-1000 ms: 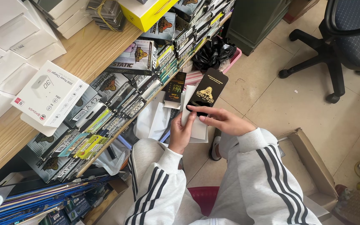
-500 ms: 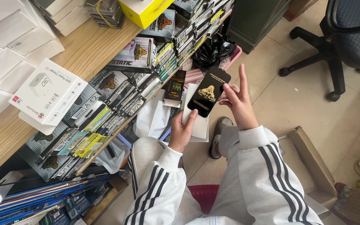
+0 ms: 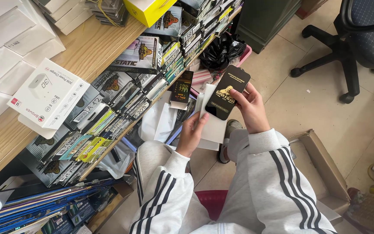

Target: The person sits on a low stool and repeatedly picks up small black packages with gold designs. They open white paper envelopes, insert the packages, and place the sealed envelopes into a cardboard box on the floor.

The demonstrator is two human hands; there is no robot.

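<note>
Whereas half a second ago the right hand [image 3: 253, 110] lay open beside the black screen protector [image 3: 228, 92], its grip is now pinched on it; the white sleeve [image 3: 213, 123] beneath is gripped by the left hand [image 3: 191, 134], above the lap.

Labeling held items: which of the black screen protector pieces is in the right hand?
The larger glossy black one with gold print, gripped by the right hand over white sleeves. The smaller dark one sits unheld by the shelf.

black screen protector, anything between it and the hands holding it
Partly. The right hand grips the black screen protector directly by its edge. A white sleeve lies behind the protector, and the left hand has its fingers on that sleeve rather than on the protector.
</note>
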